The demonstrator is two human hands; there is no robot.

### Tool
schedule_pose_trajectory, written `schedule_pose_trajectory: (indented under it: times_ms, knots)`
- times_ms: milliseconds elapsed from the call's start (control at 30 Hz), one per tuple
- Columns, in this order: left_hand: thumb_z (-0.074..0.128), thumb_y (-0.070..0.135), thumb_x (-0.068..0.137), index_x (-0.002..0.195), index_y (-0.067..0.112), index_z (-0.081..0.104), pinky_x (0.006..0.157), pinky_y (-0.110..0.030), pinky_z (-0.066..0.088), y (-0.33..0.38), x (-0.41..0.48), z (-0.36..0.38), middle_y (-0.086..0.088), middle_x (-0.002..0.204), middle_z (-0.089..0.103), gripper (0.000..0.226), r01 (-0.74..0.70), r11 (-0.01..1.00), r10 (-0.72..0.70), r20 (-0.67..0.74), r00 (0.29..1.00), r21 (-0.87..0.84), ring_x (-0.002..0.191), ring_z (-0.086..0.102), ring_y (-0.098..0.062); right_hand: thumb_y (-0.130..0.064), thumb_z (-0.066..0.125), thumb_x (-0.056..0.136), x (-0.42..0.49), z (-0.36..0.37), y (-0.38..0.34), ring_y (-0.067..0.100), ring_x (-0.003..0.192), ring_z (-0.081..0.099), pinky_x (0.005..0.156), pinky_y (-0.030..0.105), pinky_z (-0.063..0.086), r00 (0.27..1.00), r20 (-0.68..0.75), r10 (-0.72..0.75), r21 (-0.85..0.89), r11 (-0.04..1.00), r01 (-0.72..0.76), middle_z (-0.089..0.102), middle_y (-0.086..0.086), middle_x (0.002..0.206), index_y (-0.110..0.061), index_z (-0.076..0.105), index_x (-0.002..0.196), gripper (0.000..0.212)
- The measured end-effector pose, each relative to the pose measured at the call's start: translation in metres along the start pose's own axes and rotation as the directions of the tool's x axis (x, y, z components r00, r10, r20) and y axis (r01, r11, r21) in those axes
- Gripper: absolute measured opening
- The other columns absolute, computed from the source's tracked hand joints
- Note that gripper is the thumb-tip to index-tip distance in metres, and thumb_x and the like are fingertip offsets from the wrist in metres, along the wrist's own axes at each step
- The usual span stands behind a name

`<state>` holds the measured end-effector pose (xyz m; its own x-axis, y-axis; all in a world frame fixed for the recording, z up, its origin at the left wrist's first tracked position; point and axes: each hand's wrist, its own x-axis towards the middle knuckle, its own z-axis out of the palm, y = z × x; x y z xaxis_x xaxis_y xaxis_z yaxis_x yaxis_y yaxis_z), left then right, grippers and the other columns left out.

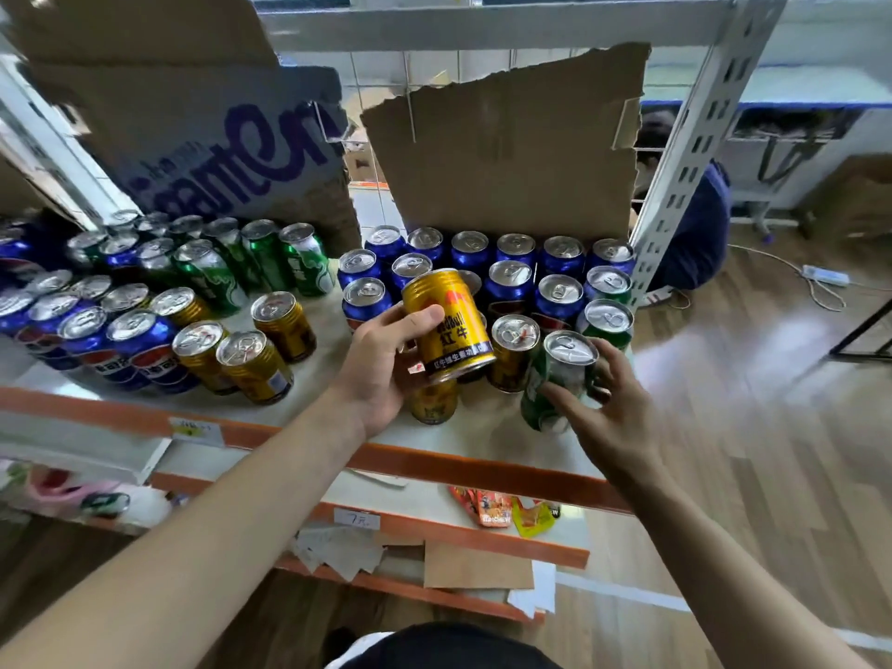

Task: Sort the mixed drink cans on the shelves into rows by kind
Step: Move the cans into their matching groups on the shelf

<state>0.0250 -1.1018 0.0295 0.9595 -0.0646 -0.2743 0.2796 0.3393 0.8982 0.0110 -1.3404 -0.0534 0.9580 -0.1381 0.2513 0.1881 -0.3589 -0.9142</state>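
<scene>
Two bare forearms stretched from the bottom edge toward an orange-edged shelf [120,417]. The left hand [381,374] grasped a gold Red Bull can [446,325], thumb across its front and fingers behind. The can was tilted and lifted above the cans below it, and its label read "RedBull 红牛". The right hand [613,412] was spread around a green can [560,374] at the near right corner, fingertips touching it. Blur hid whether the hand had closed on it.

Just left of the green can stood another gold can [514,350]. Behind both, blue cans [511,282] stood in rows back to a torn cardboard sheet [507,152]. On the left were Pepsi cans [145,350], gold cans [253,359] and, farther back, green cans [270,263]. A bare strip of shelf [323,321] ran between the left and right groups. A perforated steel post [690,152] bounded the right end. Below, a handwritten tag [356,519] read "7元".
</scene>
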Motion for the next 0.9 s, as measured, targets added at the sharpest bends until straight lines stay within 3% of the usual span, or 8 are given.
schedule_pose_trajectory:
  times_ms: [133,267,333,400,600,733,800,900]
  knots:
    - [0.072,0.031,0.072,0.117,0.013,0.067,0.090,-0.047,0.055,0.010,-0.005,-0.012,-0.008,0.102,0.073,0.049,-0.019,1.000,0.019,-0.019,1.000,0.002,0.100,0.068,-0.030,-0.021,0.070,0.089,0.008,-0.011,-0.036,0.012,0.107,0.065,0.084,0.025,0.056,0.999,0.037,0.022,0.219,0.975,-0.030,0.067,-0.001,0.116,-0.018,0.052,0.132,0.047]
    - [0.079,0.036,0.067,0.130,0.008,0.061,0.109,-0.057,0.041,0.018,-0.010,-0.022,-0.020,0.129,0.064,0.072,-0.051,0.997,0.050,-0.030,0.998,-0.055,0.120,0.061,-0.039,-0.028,0.053,0.092,0.026,0.001,-0.081,0.019,0.094,0.067,0.077,0.034,0.056,0.996,0.084,-0.023,0.494,0.869,-0.022,0.068,0.002,0.100,-0.004,0.055,0.120,0.037]
    - [0.078,0.036,0.068,0.126,0.009,0.064,0.105,-0.054,0.046,0.021,-0.013,-0.028,-0.021,0.126,0.065,0.066,-0.057,0.997,0.054,-0.038,0.998,-0.058,0.117,0.062,-0.039,-0.030,0.047,0.092,0.035,0.016,-0.092,0.026,0.093,0.064,0.077,0.042,0.054,0.994,0.111,0.009,0.597,0.799,-0.074,0.066,0.007,0.099,-0.009,0.059,0.115,0.033]
    - [0.072,0.028,0.073,0.112,0.009,0.068,0.084,-0.041,0.058,0.026,-0.017,-0.036,-0.015,0.104,0.074,0.044,-0.075,0.996,0.073,-0.025,0.997,-0.055,0.096,0.071,-0.030,-0.035,0.044,0.091,0.041,0.032,-0.101,0.033,0.097,0.062,0.082,0.049,0.052,0.984,0.167,0.063,0.657,0.737,-0.158,0.065,0.016,0.106,-0.008,0.058,0.120,0.042]
    - [0.064,0.034,0.077,0.120,0.009,0.065,0.078,-0.041,0.060,0.040,-0.024,-0.082,-0.014,0.105,0.072,0.049,-0.115,0.993,0.114,-0.028,0.993,-0.028,0.092,0.071,-0.029,-0.044,0.044,0.090,0.039,0.084,-0.122,0.040,0.097,0.061,0.074,0.047,0.055,0.945,0.313,0.094,0.644,0.711,-0.284,0.060,0.029,0.115,0.000,0.051,0.130,0.060]
    - [0.065,0.033,0.076,0.114,0.009,0.066,0.066,-0.033,0.058,0.050,-0.029,-0.121,-0.007,0.091,0.072,0.045,-0.145,0.989,0.145,-0.016,0.989,0.029,0.084,0.071,-0.022,-0.068,0.062,0.078,0.033,0.122,-0.142,0.040,0.094,0.063,0.076,0.051,0.055,0.922,0.381,0.073,0.553,0.781,-0.291,0.062,0.027,0.111,-0.002,0.055,0.126,0.082]
    - [0.067,0.035,0.074,0.111,0.010,0.065,0.056,-0.028,0.055,0.058,-0.034,-0.143,-0.006,0.086,0.072,0.045,-0.147,0.988,0.148,-0.015,0.989,0.037,0.076,0.071,-0.019,-0.058,0.060,0.083,0.031,0.144,-0.156,0.033,0.083,0.067,0.068,0.046,0.057,0.922,0.383,0.061,0.545,0.791,-0.279,0.067,0.019,0.100,-0.001,0.053,0.124,0.070]
    - [0.076,0.044,0.070,0.122,0.010,0.063,0.075,-0.054,0.060,0.071,-0.039,-0.178,-0.019,0.109,0.071,0.063,-0.128,0.991,0.130,-0.033,0.991,0.047,0.096,0.071,-0.037,-0.047,0.058,0.086,0.028,0.179,-0.174,0.030,0.081,0.069,0.068,0.043,0.057,0.930,0.358,0.076,0.515,0.815,-0.265,0.069,0.016,0.097,-0.007,0.058,0.117,0.050]
